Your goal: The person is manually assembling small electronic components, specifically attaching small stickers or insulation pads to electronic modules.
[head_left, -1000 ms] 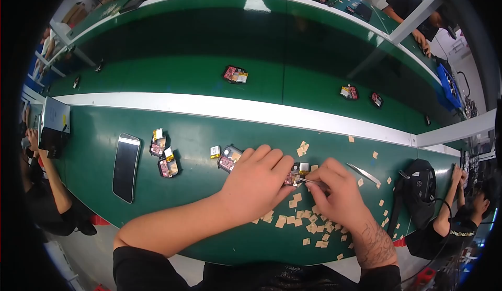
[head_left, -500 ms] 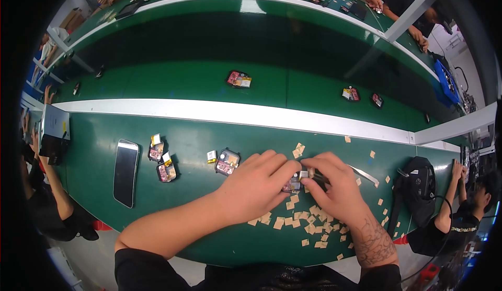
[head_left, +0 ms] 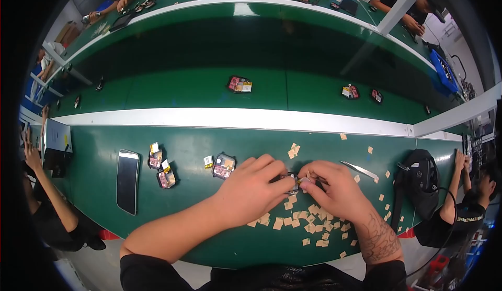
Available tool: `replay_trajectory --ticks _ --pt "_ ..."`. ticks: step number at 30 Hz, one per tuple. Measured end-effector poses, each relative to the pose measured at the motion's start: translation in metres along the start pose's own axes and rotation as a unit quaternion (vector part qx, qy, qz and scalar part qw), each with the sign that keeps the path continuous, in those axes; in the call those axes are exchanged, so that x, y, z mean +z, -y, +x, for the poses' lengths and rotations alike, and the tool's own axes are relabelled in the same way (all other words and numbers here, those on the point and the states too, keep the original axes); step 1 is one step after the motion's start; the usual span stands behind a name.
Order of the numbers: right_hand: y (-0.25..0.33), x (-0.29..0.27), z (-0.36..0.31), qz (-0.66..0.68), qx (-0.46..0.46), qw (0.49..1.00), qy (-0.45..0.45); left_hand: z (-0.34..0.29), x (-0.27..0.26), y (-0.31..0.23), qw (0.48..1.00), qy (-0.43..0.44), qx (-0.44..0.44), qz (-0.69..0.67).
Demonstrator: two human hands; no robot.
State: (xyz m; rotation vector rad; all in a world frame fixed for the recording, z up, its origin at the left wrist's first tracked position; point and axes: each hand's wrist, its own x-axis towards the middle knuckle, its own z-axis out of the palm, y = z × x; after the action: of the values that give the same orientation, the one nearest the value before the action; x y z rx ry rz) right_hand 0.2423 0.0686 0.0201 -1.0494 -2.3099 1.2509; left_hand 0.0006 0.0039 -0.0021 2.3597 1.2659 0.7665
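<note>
My left hand is closed round a small open watch case, mostly hidden by the fingers. Thumb and fingertips of my right hand pinch at its right side; a small pale piece shows between them, too covered to name. Left of my left hand lies another open watch case with a small silver-and-yellow battery beside it. Below and between my hands, many small tan paper squares lie scattered on the green table. Metal tweezers rest beyond my right hand.
At left lie a phone and two open watch cases with batteries. A black bag sits at right. Past a white rail, more watch cases lie on a green surface. Co-workers sit at both sides and across.
The watch case between my hands has tilted, so less of its inside shows. My right hand has shifted slightly down, and the tweezers now show whole. The view has moved a little.
</note>
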Motion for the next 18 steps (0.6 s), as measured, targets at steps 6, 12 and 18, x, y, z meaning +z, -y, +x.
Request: replay_trajectory --ticks 6,12,18 --pt "0.007 0.004 0.0 0.027 0.033 0.998 -0.037 -0.003 0.002 -0.001 0.999 0.008 0.009 0.041" --pt "-0.005 -0.006 0.0 0.062 0.019 0.998 0.01 -0.005 0.0 -0.001 0.992 0.008 0.048 0.115" --pt "-0.001 -0.01 0.002 0.025 0.017 0.999 0.015 -0.006 0.002 0.0 0.991 0.005 0.055 0.126"
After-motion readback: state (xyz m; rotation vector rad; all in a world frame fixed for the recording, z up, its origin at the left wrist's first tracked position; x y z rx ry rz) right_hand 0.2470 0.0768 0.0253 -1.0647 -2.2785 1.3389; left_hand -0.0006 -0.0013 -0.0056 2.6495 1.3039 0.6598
